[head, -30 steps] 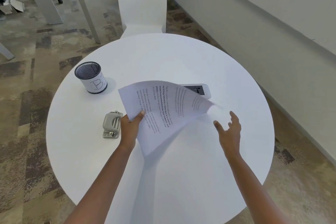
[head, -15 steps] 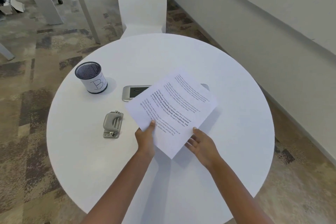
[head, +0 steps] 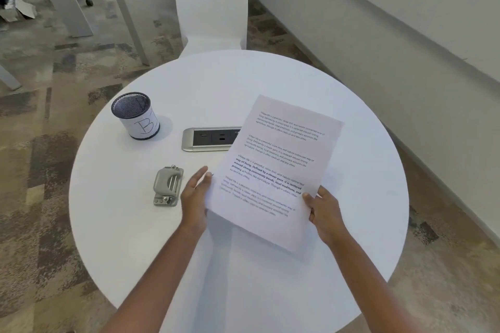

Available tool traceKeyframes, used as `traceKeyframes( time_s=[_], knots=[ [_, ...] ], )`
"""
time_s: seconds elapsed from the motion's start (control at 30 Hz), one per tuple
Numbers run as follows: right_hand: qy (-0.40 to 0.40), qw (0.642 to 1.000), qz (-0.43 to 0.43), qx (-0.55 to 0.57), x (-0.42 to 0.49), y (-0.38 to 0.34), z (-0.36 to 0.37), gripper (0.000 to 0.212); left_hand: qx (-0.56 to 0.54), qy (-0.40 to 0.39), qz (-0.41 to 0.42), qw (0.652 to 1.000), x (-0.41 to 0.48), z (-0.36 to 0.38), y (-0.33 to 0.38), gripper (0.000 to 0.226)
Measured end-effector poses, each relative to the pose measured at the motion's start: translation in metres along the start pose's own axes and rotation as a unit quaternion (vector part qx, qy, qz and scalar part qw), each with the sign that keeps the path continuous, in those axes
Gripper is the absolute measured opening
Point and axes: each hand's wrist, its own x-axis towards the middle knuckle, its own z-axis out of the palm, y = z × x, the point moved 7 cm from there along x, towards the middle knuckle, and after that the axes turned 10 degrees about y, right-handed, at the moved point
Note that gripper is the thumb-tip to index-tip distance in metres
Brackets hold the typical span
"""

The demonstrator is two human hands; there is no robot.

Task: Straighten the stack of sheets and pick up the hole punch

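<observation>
Above a round white table [head: 135,224], a printed sheet of paper [head: 273,170] with several paragraphs of text is held up at a slant. My left hand [head: 194,194] lies against the sheet's left edge with its fingers straight; the paper hides its thumb side. My right hand [head: 323,209] grips the right edge, thumb on top of the page and fingers curled beneath. The sheet covers the right end of a silver power outlet panel [head: 208,139] set in the table.
A grey hole punch [head: 167,186] lies just left of my left hand. A black mesh cup [head: 135,116] with a white label marked "B" stands at the left. A white chair [head: 212,5] is behind the table, and a wall [head: 392,43] runs along the right.
The sheet swung from my left hand's grip and now sits squarer and further right. My right hand took hold of its right edge. My left hand shifted to the left edge, fingers straightened.
</observation>
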Motion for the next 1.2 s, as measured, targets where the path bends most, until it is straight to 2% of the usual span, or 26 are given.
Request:
traceKeyframes(
  time_s=[0.17, 0.3, 0.47, 0.6, 1.0, 1.2],
  knots=[
    [-0.073, 0.996, -0.006, -0.048, 0.004, -0.007, -0.012, 0.026, 0.169, -0.131, 0.008, 0.977, 0.012, 0.007, 0.018, 0.030],
    [-0.102, 0.990, -0.052, -0.083, 0.002, -0.017, -0.010, 0.026, 0.239, -0.171, 0.064, 0.954, 0.008, 0.022, 0.026, 0.026],
    [-0.067, 0.976, -0.187, -0.090, -0.006, -0.043, -0.003, 0.026, 0.206, -0.152, 0.163, 0.953, 0.005, 0.037, 0.045, 0.027],
    [-0.040, 0.970, -0.236, -0.052, -0.008, -0.055, 0.000, 0.029, 0.180, -0.141, 0.237, 0.944, 0.003, 0.043, 0.060, 0.032],
    [-0.026, 0.974, -0.210, -0.086, 0.002, -0.025, 0.001, 0.028, 0.199, -0.130, 0.239, 0.941, 0.008, 0.037, 0.048, 0.031],
    [-0.060, 0.977, -0.190, -0.081, 0.003, -0.030, -0.001, 0.023, 0.201, -0.121, 0.222, 0.946, 0.013, 0.037, 0.055, 0.025]
  ],
)
